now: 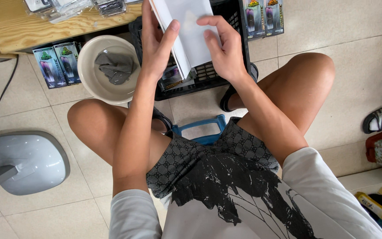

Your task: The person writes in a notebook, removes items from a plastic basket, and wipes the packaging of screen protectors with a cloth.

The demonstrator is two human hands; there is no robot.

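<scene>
White box [191, 31] between 2 hands.

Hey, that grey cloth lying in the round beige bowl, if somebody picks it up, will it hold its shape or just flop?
The grey cloth lies crumpled in folds inside the beige bowl, so it would probably droop limply when lifted. It looks thin, so likely light. Whether it is damp cannot be told; if it is, it may cling.

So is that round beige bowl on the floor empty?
Not empty: the beige bowl holds a crumpled grey cloth. Whether there is any liquid under it, I cannot tell.
</scene>
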